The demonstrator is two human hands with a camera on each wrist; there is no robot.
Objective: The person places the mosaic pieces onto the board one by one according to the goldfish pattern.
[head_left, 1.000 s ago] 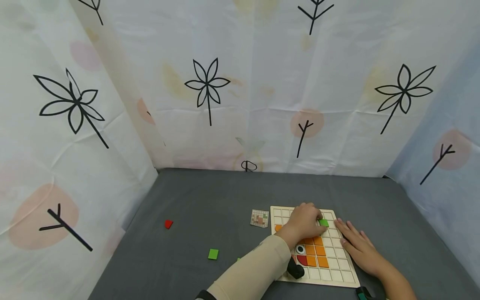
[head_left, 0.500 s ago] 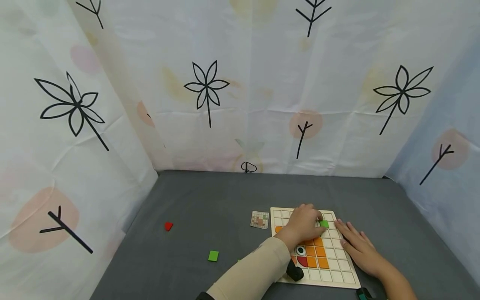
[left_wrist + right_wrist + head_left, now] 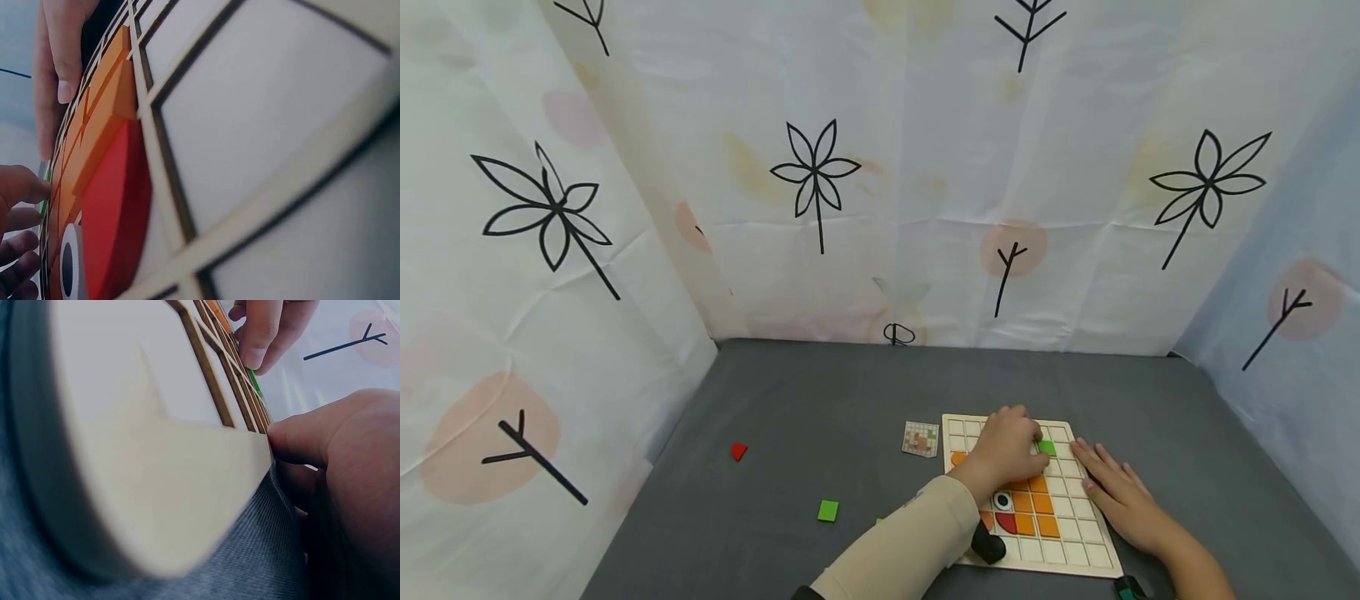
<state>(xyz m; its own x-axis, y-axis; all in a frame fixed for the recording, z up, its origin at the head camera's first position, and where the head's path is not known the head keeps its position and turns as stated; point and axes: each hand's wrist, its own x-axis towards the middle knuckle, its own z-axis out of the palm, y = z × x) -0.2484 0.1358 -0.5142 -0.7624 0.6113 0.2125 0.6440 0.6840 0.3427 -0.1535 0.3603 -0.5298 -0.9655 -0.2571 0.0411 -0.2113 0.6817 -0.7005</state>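
A cream gridded board (image 3: 1078,554) lies on the dark table, bearing orange tiles (image 3: 1040,503), a red rounded tile (image 3: 1007,523) and a round eye tile (image 3: 1002,501). Over its upper part, my left hand (image 3: 1006,446) has thumb and fingers curled about a green square tile (image 3: 1047,448). That tile also shows under the left fingertips in the right wrist view, as a green edge (image 3: 255,384). My right hand (image 3: 1123,500) rests along the board's right side with fingers extended, its fingertips touching the rim. The left hand and forearm hide some of the board's left portion.
A small printed pattern card (image 3: 920,439) lies left of the board. Farther left on the table (image 3: 775,400) are a loose green square (image 3: 827,511) and a red piece (image 3: 739,451). Another green piece (image 3: 878,522) is mostly hidden by the left sleeve. Patterned fabric walls (image 3: 910,275) surround the table.
The green tile under my left fingers has shifted very slightly left on the board. Both hands otherwise keep nearly the same place, and the loose pieces lie as before.
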